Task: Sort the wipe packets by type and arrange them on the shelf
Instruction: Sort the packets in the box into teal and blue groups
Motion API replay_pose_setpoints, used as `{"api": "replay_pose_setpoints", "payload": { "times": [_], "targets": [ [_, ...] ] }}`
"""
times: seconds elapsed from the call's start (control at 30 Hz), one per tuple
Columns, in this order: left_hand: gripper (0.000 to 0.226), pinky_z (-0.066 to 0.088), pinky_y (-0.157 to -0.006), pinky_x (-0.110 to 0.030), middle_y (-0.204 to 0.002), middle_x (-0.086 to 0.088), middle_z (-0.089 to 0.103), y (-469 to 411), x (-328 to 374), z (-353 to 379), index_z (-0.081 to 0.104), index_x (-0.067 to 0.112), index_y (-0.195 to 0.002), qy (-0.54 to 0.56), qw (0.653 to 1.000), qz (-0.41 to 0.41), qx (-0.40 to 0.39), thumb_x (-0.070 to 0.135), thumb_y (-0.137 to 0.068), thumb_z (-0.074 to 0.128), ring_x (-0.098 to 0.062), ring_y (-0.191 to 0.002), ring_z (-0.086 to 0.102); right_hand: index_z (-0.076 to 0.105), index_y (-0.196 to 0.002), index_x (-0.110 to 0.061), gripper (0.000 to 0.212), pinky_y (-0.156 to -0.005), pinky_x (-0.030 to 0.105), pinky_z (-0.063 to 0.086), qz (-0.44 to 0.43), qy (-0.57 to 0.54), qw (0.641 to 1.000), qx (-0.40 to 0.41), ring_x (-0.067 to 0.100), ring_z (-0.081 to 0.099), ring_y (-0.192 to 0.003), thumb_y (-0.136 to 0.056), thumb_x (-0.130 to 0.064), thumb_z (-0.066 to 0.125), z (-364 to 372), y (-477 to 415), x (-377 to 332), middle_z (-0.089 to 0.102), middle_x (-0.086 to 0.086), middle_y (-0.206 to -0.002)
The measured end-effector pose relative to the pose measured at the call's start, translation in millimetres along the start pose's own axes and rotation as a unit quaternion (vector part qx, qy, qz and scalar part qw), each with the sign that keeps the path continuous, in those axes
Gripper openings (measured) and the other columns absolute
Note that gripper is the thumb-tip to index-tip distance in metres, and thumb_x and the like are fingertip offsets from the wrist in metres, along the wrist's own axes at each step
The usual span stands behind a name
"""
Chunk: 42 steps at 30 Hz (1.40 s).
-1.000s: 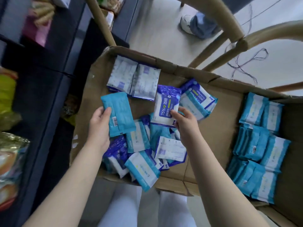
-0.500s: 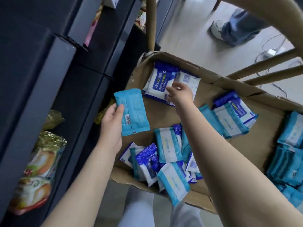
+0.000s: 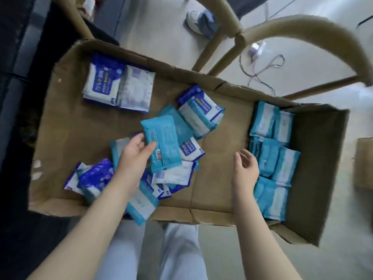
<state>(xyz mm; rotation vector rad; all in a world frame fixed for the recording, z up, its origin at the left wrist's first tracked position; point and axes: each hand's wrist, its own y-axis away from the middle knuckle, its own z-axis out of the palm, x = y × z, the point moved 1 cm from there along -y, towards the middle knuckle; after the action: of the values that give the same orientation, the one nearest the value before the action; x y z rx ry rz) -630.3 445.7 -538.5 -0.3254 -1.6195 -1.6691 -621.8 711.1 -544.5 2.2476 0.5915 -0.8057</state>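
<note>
Pale trousers [image 3: 181,249] are seen at 6 o'clock, below the box [image 3: 212,178]. A teal packet [image 3: 161,143] is gripped by the left hand [image 3: 134,156] over a mixed pile [image 3: 94,178] at 8 o'clock. The right hand [image 3: 245,168] is loosely open, nothing held, just beside teal stacks [image 3: 272,158] at 3 o'clock. Blue packets [image 3: 119,87] are laid at 11 o'clock. Beyond the box, a chair [image 3: 302,27], a cable [image 3: 266,67] and a shoe [image 3: 192,21] are seen.

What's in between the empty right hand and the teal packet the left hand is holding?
In the head view, a purple-and-white packet poking out beside the teal packet, then bare box floor up to the right hand.
</note>
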Motion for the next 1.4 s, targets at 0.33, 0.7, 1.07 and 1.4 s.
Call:
{"api": "replay_pose_setpoints", "payload": {
  "times": [0.33, 0.7, 1.07, 1.4],
  "targets": [
    [0.028, 0.055, -0.092, -0.046, -0.115, 0.002, 0.069, 53, -130, 191, 0.062, 0.038, -0.102, -0.175, 0.973, -0.059, -0.140, 0.011, -0.095, 0.061, -0.016, -0.104, 0.067, 0.045, -0.145, -0.018, 0.053, -0.113, 0.037, 0.034, 0.071, 0.161, 0.984, -0.005, 0.023, 0.043, -0.137, -0.096, -0.024, 0.063, -169, -52, 123, 0.047, 0.007, -0.147],
    [0.016, 0.054, -0.093, -0.042, -0.105, -0.004, 0.071, 77, -218, 313, 0.064, 0.018, -0.104, -0.312, 0.936, -0.023, -0.164, 0.010, -0.090, 0.067, -0.020, -0.098, 0.068, 0.053, -0.125, -0.009, 0.031, -0.078, 0.026, 0.058, 0.173, -0.077, 0.977, -0.098, 0.014, 0.067, -0.093, -0.096, -0.014, 0.063, -208, -78, 155, 0.068, 0.005, -0.108],
    [0.033, 0.043, -0.061, -0.016, -0.093, 0.002, 0.054, 76, -243, 266, 0.047, 0.019, -0.112, -0.434, 0.899, 0.010, -0.054, 0.018, -0.089, 0.071, -0.008, -0.073, 0.055, 0.048, -0.132, -0.011, 0.034, -0.075, 0.038, 0.045, 0.063, 0.222, 0.973, -0.007, 0.038, 0.062, -0.106, -0.101, -0.024, 0.053, -206, -84, 161, 0.063, 0.015, -0.122],
    [0.044, 0.053, -0.073, -0.019, -0.114, -0.001, 0.058, 71, -219, 258, 0.048, 0.018, -0.131, -0.351, 0.929, -0.032, -0.111, 0.021, -0.092, 0.067, -0.009, -0.089, 0.062, 0.052, -0.138, -0.002, 0.050, -0.110, 0.037, 0.038, -0.113, 0.244, 0.963, 0.013, 0.030, 0.049, -0.130, -0.096, -0.025, 0.064, -200, -70, 139, 0.055, 0.014, -0.139]
  ]
}}
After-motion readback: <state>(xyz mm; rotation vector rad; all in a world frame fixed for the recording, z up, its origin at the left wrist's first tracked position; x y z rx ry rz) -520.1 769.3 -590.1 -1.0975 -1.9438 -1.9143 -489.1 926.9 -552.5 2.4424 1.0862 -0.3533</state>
